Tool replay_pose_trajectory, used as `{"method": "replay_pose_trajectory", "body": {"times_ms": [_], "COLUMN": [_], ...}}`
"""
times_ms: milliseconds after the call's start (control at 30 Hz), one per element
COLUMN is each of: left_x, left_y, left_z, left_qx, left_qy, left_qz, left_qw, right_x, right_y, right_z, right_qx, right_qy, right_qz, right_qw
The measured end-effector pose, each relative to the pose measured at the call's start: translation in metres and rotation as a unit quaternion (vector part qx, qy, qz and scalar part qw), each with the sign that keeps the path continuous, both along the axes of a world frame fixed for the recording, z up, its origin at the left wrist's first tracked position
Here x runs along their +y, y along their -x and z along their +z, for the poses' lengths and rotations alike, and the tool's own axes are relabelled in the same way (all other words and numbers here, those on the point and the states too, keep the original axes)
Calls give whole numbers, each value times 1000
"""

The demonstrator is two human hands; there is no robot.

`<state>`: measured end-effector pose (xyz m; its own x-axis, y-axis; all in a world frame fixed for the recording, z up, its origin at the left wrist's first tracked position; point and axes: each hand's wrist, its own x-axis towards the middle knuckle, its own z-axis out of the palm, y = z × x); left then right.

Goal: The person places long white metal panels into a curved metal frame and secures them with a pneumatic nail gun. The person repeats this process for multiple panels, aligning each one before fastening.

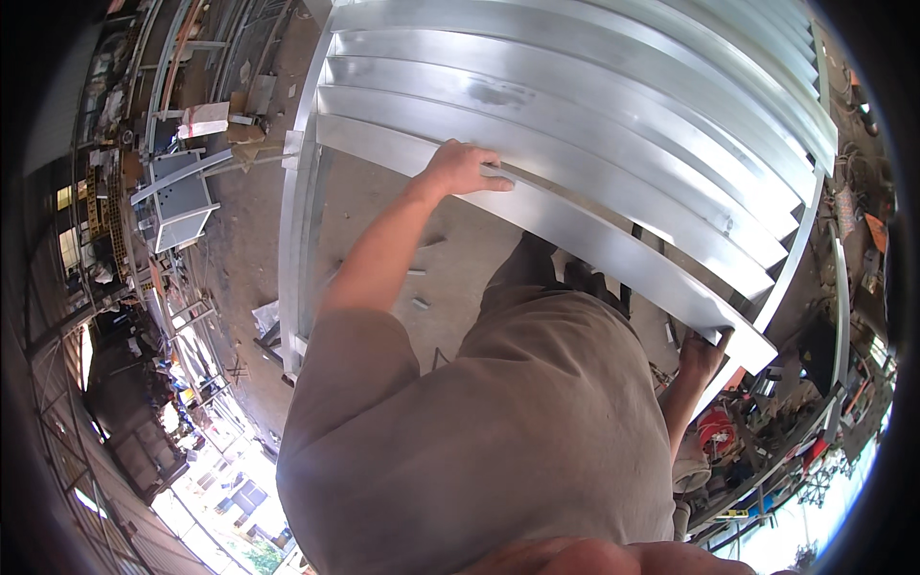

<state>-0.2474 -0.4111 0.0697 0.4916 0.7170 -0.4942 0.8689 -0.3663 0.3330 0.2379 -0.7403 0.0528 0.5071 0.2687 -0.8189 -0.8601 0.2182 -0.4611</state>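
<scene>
A long silvery metal slat [585, 227] lies slantwise across a large metal frame, just in front of me. My left hand [466, 169] is closed over its upper edge, thumb on the near face. Toward the slat's right end, my right hand [704, 351] grips it from below, its fingers partly hidden by the metal. That end sticks out past the frame's right rail [792, 259]. Beyond it, several similar slats [556, 125] run side by side, tilted like a louvre, between the right rail and the left rail [301, 211].
Concrete floor [383, 244] with small metal offcuts shows through the frame. At the left stand a grey metal box [180, 206] and racks of long bars [177, 57]. Clutter lies at the right, with a red bucket-like thing [715, 431] among it.
</scene>
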Motion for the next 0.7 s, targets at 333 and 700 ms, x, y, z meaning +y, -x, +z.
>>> {"method": "replay_pose_trajectory", "body": {"times_ms": [333,700], "left_x": [15,0], "left_y": [30,14], "left_z": [-29,-41], "left_qx": [-62,-16], "left_qy": [-22,-51], "left_qz": [-4,-64], "left_qw": [998,997], "right_x": [-3,30], "right_y": [5,23], "right_z": [-62,-70], "right_qx": [47,-9], "right_qy": [-56,13], "right_qz": [53,-28], "right_qw": [996,999]}}
